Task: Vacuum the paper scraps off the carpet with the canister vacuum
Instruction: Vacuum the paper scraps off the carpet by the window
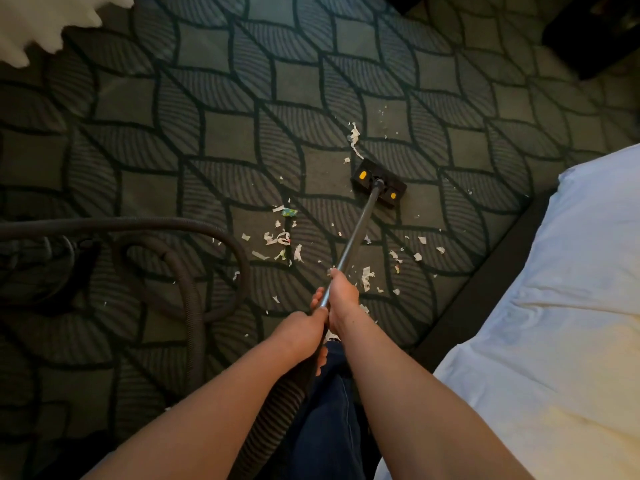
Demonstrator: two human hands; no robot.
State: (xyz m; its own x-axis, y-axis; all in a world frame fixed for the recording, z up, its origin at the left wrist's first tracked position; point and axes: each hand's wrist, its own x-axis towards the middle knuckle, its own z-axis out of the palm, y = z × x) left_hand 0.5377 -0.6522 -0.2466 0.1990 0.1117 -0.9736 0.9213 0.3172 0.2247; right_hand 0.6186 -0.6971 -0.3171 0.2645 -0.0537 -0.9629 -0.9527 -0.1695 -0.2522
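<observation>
Both my hands grip the metal vacuum wand. My right hand holds it higher up the tube, and my left hand holds it just behind, nearer my body. The black floor head with two yellow marks lies flat on the dark patterned carpet. White paper scraps lie scattered left of the wand, and more paper scraps lie to its right. A longer torn strip sits just beyond the head.
The dark ribbed vacuum hose loops over the carpet at left, leading to the dim canister. A bed with white sheets and a dark frame fills the right side. White fabric hangs in at the top left.
</observation>
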